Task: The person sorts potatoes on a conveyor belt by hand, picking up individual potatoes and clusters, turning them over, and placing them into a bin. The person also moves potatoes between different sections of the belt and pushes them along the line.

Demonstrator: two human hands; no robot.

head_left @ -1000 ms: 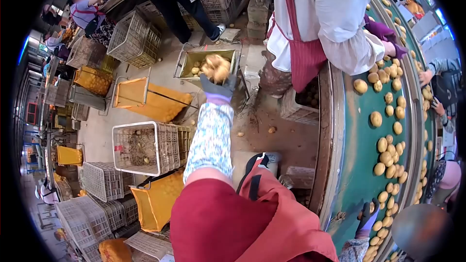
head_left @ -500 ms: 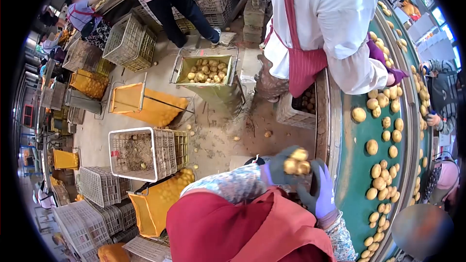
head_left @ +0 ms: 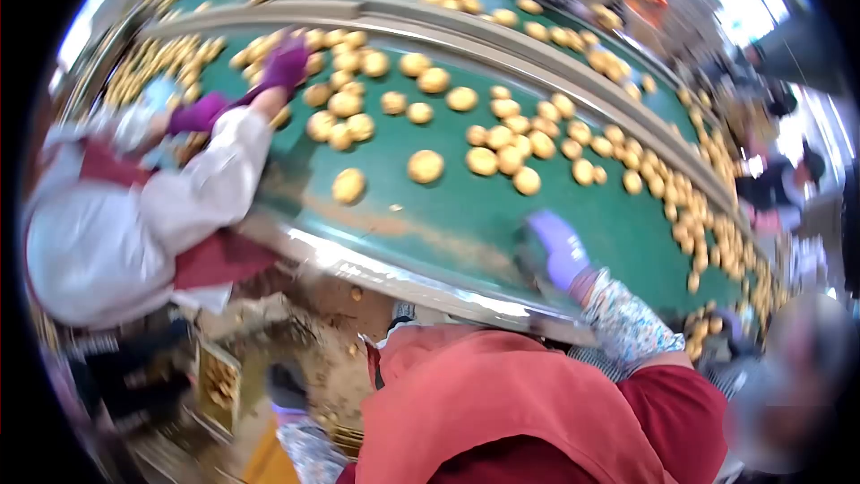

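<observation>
Potatoes (head_left: pixel 502 157) are lying all over the green belt (head_left: pixel 448 215): round, pale yellow and smooth-skinned. They are sitting thick along the far side and thinner towards the near edge. The closest bunch is sitting just beyond the right hand (head_left: pixel 555 246), apart from it. Two bigger ones, one (head_left: pixel 425 166) and another (head_left: pixel 348 185), are lying on their own further left. That right hand, in a purple glove, is reaching over the metal rim (head_left: pixel 403 278) and hovering above bare belt, fingers stretched out and lying together, touching no potato. The left hand (head_left: pixel 287 385), in a dark glove, is hanging low beside the red apron (head_left: pixel 502 403), and it is too blurred to tell how the fingers are set. On the left, a co-worker in a white sleeve (head_left: pixel 193 193) is pushing a purple-gloved hand (head_left: pixel 285 63) in among a dense patch of potatoes.
</observation>
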